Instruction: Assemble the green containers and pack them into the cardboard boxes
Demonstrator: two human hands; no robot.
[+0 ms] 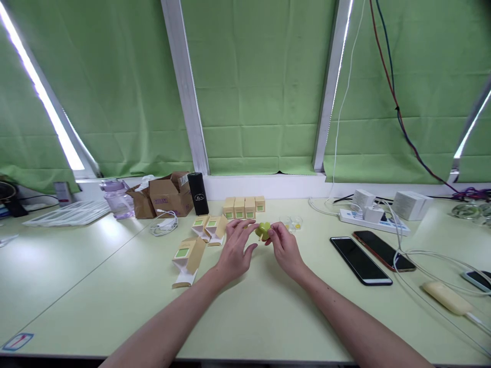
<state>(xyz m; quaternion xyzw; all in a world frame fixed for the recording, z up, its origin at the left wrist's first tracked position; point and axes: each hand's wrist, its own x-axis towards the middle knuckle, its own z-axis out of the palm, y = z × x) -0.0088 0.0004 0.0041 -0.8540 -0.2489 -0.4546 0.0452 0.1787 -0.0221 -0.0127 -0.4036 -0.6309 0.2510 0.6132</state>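
Note:
Above the middle of the table, a small glossy green heart-shaped piece (263, 230) is pinched at its right side by my right hand (287, 250). What it is exactly I cannot make out. My left hand (237, 251) is just left of it, fingers stretched out and thumb apart, the fingertips at or near its edge. A small yellow-green bit shows by the left fingers, too small to name. Opened cardboard boxes (188, 254) with green labels lie left of my left hand. Behind my hands, several closed small boxes (239, 207) stand in a row.
Clear plastic pieces with yellow spots (294, 224) lie behind my right hand. To the right are two phones (360, 260), a power strip (374, 220) and loose white cables. At the back left stand a brown carton (169, 195), a black cylinder (198, 194) and a purple bottle (117, 199).

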